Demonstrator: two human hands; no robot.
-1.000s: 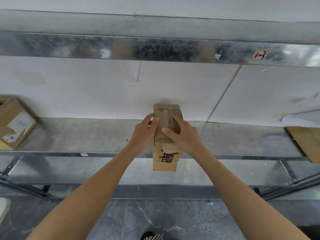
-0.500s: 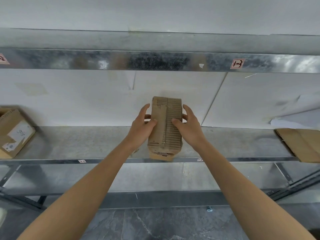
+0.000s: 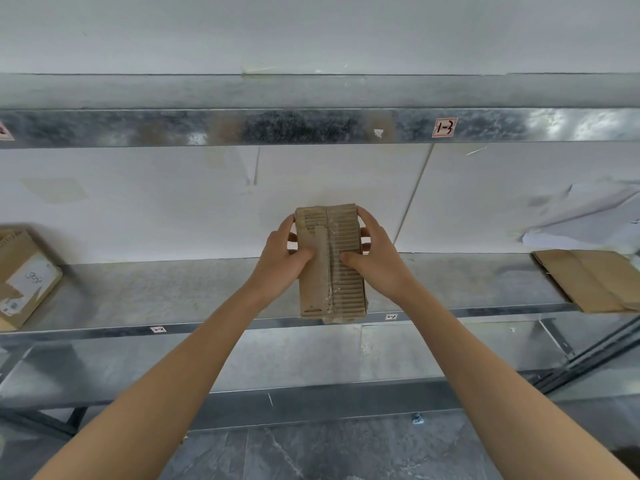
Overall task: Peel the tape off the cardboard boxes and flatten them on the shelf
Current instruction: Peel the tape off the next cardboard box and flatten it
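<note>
Left end of the metal shelf (image 3: 173,292): another cardboard box with a white label (image 3: 24,278) is sitting there, looking not yet flattened.

My left hand (image 3: 280,258) is gripping the left side of the small cardboard box (image 3: 330,265), fingers wrapping behind it and thumb pressing on the top face. I'm holding the box lengthwise over the shelf's front edge, about mid-shelf. Its near end is overhanging the edge, and I can't tell if the underside is touching the metal. The outer paper is torn off the right half, so the ribbed corrugation is showing.

Clear tape (image 3: 330,271) is running down the centre seam, crinkled and mostly stuck down.

My right hand (image 3: 377,258) is gripping the right side the same way, with the thumb lying on the ribbed face just beside the tape.

Right end of the shelf: flattened cardboard (image 3: 595,282) is lying near the front edge.

Step, as I'm judging it: the start of tape removal on this box. It's being steadied and no strip is lifted yet. The next move calls for one hand to be clamping the box while the other is picking up a loose tape end, probably at the near end. The pull needs to be low along the seam, since the torn face may rip. Flattening comes after.
</note>
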